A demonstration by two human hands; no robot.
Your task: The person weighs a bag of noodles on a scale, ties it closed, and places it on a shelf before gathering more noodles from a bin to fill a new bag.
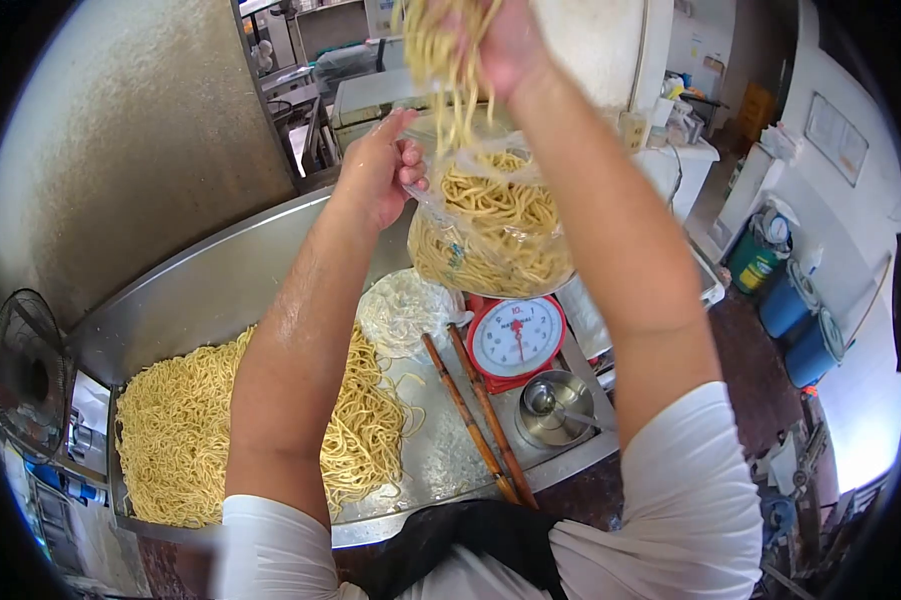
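Note:
My left hand (380, 170) pinches the rim of a clear plastic bag (432, 232) filled with thick yellow noodles. The bag sits on top of a red dial scale (515, 338), over its white face. Above the bag's mouth, my right hand (512, 50) is closed around a bunch of noodles (448, 50), whose strands dangle down toward the opening. The tips of my right fingers are partly hidden by the strands. A large heap of noodles (185, 430) lies in the metal tray at left, partly behind my left forearm.
The metal tray (210, 270) has a raised rim. Beside the scale lie two wooden sticks (470, 420), a steel bowl with a ladle (555, 408) and a white plastic bag (405, 310). A fan (30, 360) stands at far left, blue bins (805, 325) at right.

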